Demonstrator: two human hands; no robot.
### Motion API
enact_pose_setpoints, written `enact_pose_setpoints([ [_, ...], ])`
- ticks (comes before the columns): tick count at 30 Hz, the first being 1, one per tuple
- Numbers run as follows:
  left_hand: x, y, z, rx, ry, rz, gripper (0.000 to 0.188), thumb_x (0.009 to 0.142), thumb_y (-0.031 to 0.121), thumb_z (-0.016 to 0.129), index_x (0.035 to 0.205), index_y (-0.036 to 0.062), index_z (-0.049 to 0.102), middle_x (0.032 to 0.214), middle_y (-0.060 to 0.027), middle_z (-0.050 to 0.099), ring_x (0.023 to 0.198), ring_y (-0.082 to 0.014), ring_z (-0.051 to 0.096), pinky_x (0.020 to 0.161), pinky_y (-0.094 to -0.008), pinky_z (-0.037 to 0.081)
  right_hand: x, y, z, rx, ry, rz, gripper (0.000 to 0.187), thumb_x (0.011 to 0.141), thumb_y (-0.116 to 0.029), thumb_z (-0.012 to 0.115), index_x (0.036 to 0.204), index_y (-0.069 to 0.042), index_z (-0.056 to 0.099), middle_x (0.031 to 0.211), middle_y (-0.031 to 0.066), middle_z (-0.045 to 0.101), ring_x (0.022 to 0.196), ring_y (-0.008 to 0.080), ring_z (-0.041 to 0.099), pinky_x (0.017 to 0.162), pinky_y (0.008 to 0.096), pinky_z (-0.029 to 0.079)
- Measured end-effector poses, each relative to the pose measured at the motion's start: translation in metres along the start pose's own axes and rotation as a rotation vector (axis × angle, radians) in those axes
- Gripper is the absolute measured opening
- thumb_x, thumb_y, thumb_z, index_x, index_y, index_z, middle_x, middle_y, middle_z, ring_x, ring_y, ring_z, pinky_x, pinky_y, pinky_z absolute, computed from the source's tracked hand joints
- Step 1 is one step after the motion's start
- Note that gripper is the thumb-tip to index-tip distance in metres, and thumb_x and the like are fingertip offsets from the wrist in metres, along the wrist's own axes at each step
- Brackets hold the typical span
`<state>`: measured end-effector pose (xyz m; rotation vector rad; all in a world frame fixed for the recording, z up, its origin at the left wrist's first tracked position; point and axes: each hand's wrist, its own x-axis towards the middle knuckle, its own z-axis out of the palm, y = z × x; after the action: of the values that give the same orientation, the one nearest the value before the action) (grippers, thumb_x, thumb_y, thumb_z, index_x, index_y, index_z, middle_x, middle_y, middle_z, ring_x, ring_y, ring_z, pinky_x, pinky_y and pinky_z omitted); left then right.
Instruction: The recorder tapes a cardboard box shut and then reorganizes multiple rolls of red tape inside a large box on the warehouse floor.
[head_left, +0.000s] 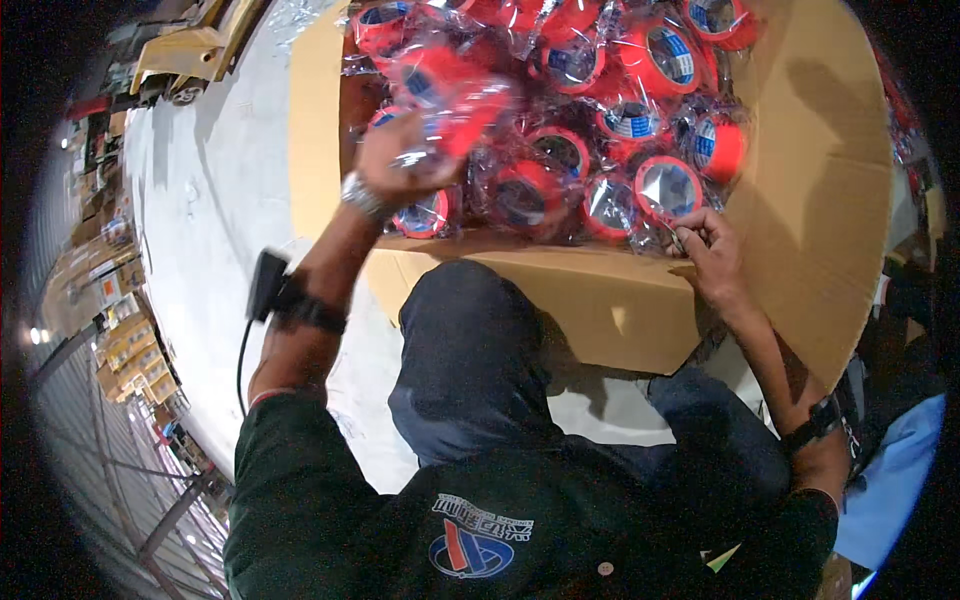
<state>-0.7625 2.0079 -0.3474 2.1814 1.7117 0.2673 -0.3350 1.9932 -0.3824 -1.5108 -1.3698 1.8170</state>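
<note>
Find the red tape roll (472,115), blurred, above and left of the frame's centre, grasped in the fingers of the left hand (396,155). Probably light and stiff-rimmed, but slippery in crinkly clear film (415,157), so best held around the rim rather than by loose wrap. Outward, right of centre, note the right hand (714,258) with bent fingers beside another wrapped roll (668,188), cannot tell whether pinching film, at the near edge of the cardboard box (815,170)
</note>
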Motion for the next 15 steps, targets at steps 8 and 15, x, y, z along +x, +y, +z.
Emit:
enact_pose_setpoints([
  [8, -0.079, -0.024, -0.084, 0.543, -0.076, -0.265, 0.049, 0.068, 0.008, 0.073, 0.115, 0.0087, 0.06, 0.112, -0.0174, 0.059, 0.103, -0.0359, 0.058, 0.085, -0.0427, 0.049, -0.015, -0.021, 0.006, -0.341, -0.073, -0.048, 0.011, 0.084, -0.009, 0.058, 0.089, 0.001, 0.059, 0.076, 0.0092, 0.062, 0.07, 0.0148, 0.061, 0.067, 0.0306, 0.05],
  [15, 0.061, 0.133, 0.029, -0.188, -0.217, 0.18, 0.056, 0.08, 0.02, 0.069, 0.131, 0.009, 0.049, 0.12, -0.0202, 0.059, 0.105, -0.0367, 0.06, 0.088, -0.0444, 0.05, -0.053, -0.042, 0.006, -0.551, -0.048, -0.195, 0.014, 0.082, -0.013, 0.061, 0.092, -0.004, 0.061, 0.084, 0.0165, 0.064, 0.082, 0.0335, 0.064, 0.073, 0.0399, 0.05],
])
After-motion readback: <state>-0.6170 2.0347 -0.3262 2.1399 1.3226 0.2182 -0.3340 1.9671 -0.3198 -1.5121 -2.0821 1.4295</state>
